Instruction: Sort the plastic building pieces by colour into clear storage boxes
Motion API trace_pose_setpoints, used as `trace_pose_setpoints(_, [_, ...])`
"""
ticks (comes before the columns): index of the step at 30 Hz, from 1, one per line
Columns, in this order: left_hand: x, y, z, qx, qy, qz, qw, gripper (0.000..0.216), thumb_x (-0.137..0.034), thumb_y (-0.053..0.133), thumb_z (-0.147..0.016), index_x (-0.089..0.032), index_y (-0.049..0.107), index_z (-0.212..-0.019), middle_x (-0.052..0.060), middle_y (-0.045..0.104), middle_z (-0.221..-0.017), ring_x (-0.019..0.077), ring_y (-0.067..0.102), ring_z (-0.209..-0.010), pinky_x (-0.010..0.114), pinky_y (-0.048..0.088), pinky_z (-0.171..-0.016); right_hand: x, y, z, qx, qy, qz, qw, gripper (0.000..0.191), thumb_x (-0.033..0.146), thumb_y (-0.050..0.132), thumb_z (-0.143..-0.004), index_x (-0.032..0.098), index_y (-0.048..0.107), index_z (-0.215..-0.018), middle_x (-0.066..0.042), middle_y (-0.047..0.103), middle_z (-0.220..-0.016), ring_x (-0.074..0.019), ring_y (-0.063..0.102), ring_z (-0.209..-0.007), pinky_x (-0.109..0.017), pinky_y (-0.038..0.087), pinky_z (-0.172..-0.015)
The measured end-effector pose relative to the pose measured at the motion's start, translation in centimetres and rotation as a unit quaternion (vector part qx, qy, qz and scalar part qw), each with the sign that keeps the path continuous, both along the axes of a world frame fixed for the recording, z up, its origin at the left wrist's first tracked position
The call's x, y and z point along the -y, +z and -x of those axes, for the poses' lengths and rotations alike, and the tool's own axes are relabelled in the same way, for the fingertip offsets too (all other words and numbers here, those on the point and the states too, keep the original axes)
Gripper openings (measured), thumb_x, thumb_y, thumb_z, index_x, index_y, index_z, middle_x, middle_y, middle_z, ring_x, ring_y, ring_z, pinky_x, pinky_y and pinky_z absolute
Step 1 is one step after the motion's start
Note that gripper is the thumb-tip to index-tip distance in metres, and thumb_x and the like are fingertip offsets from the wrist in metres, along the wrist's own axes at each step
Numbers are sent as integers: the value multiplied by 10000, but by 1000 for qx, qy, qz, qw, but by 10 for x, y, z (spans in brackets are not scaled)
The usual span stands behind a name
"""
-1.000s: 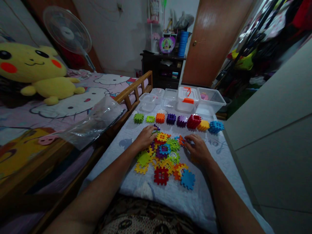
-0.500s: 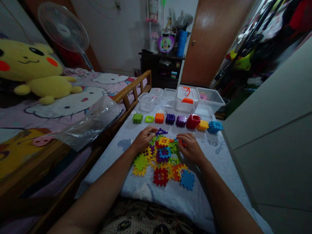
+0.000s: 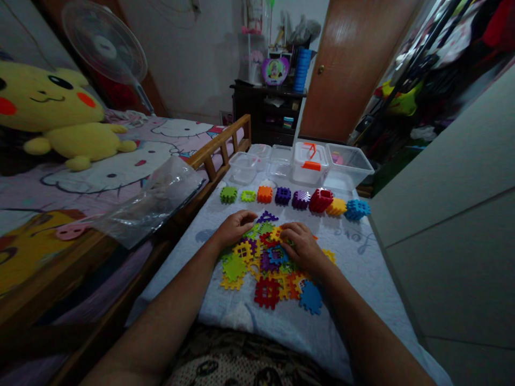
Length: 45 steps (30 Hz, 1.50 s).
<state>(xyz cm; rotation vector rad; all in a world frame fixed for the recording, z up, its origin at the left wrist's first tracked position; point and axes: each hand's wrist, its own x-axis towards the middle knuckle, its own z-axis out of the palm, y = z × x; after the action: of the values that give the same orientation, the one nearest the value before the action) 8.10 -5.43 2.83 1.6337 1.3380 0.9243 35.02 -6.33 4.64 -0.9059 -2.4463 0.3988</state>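
Observation:
A loose pile of flat plastic interlocking tiles with toothed edges lies in front of me. My right hand point(image 3: 302, 245) is over its right side, fingers bent onto the edge of a yellow tile point(image 3: 276, 234); its thumb is near a blue window tile point(image 3: 277, 254). At the pile's left edge, my left hand point(image 3: 236, 227) rests with fingers slightly curved and apart, near a purple triangular tile point(image 3: 267, 216). Nearer me are a red tile point(image 3: 266, 292), a solid blue tile point(image 3: 310, 297) and a lime green tile point(image 3: 234, 266). Another yellow tile point(image 3: 329, 255) shows beyond my right wrist.
Behind the pile runs a row of colour-sorted stacks, among them green point(image 3: 228, 194), orange point(image 3: 264, 194), red point(image 3: 321, 200) and blue point(image 3: 357, 209). Clear plastic boxes point(image 3: 349, 163) stand at the far edge. A wooden bed rail point(image 3: 219, 147) borders the left, a white cabinet point(image 3: 450, 225) the right.
My right hand has moved left from the red tile at the pile's right edge onto the yellow tile. The yellow and blue window tiles have shifted slightly right. My left hand has barely moved.

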Motion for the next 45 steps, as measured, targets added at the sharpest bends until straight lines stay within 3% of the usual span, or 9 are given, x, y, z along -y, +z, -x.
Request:
trace_pose_setpoints(9, [1,1,-3,-28,27,-36,999,345,-371,599,-781,-152,671,-1038,89,716,-1006,230,677,-919,386,538,-859,0,-5,-23,-89,-81,11,993,191,92,533,-747,219,548,-888,-107,613,-1145,-252,574,-1082,-448,472,-952])
trace_pose_setpoints(14, [11,23,0,-105,81,-104,986,308,-351,566,-813,-165,663,-1039,87,700,-1048,216,661,-919,372,526,-868,-3,1,-37,-118,-117,11,986,162,115,542,-751,221,540,-873,-111,609,-1139,-256,592,-1050,-440,486,-917])
trace_pose_setpoints(18, [35,54,9,-192,-12,-70,979,350,-372,611,-803,-184,651,-1096,85,686,-1088,234,651,-968,373,514,-884,-5,3,-46,-149,-133,22,979,138,136,568,-765,236,537,-855,-91,618,-1104,-256,597,-1031,-456,489,-915])
trace_pose_setpoints(21, [56,67,12,-271,-59,-49,960,390,-387,644,-795,-189,641,-1131,93,665,-1120,253,630,-1021,378,490,-919,-9,2,-52,-167,-152,20,974,124,161,579,-766,240,542,-855,-88,617,-1096,-266,590,-1041,-480,477,-929])
trace_pose_setpoints(28, [77,54,6,-377,-73,-30,923,427,-328,698,-743,-215,622,-1148,92,650,-1114,280,597,-1071,379,447,-952,-12,-8,-54,-107,-148,30,983,142,167,555,-735,217,565,-868,-120,597,-1130,-284,573,-1072,-472,468,-948])
trace_pose_setpoints(37, [71,52,-6,-373,-36,-17,927,315,-300,688,-756,-219,613,-1051,68,629,-1049,247,615,-954,337,456,-842,-15,-18,-53,-54,-160,31,985,249,247,567,-818,191,608,-1057,-122,610,-1097,-277,575,-1041,-464,475,-939])
trace_pose_setpoints(45, [67,59,-8,-335,-60,-32,940,209,-215,648,-723,-215,537,-900,46,601,-950,227,556,-901,322,434,-791,-16,-20,-53,-67,-168,18,983,331,234,585,-780,199,627,-1107,-117,634,-1125,-279,596,-1055,-473,485,-948])
